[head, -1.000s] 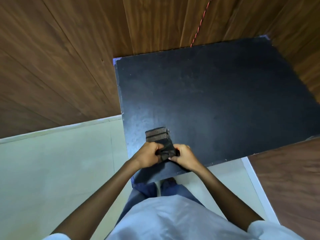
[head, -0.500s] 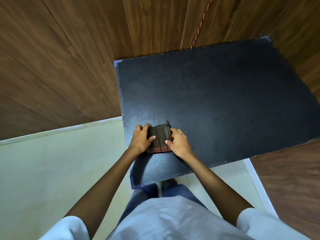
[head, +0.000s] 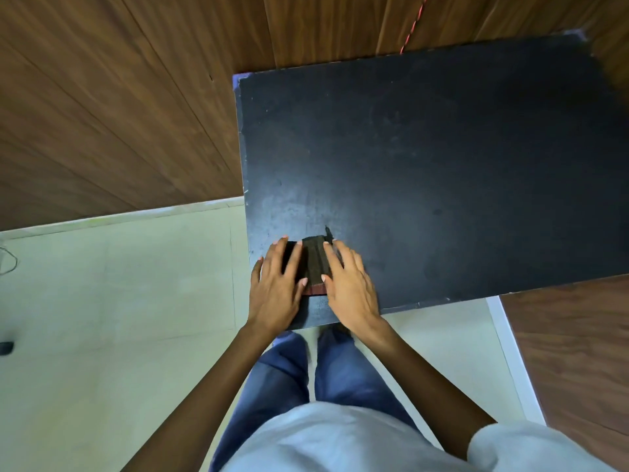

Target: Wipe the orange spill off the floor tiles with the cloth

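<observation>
A small folded dark cloth (head: 315,265) with a reddish edge lies flat on the black table (head: 442,165), near its front left corner. My left hand (head: 277,284) rests on the cloth's left part with its fingers straight. My right hand (head: 350,284) lies flat on the cloth's right side, fingers spread. No orange spill shows on the pale floor tiles (head: 119,301) in this view.
Wood-panelled walls (head: 119,97) stand behind and to the left of the table, with more wood panelling at the right. A red cord (head: 413,23) hangs on the back wall. A small dark object (head: 6,347) and a thin cable lie at the far left floor edge.
One second ago both hands gripped the cloth's near end and folded it. Now the cloth lies folded flat and both hands have flattened out on top of it.
</observation>
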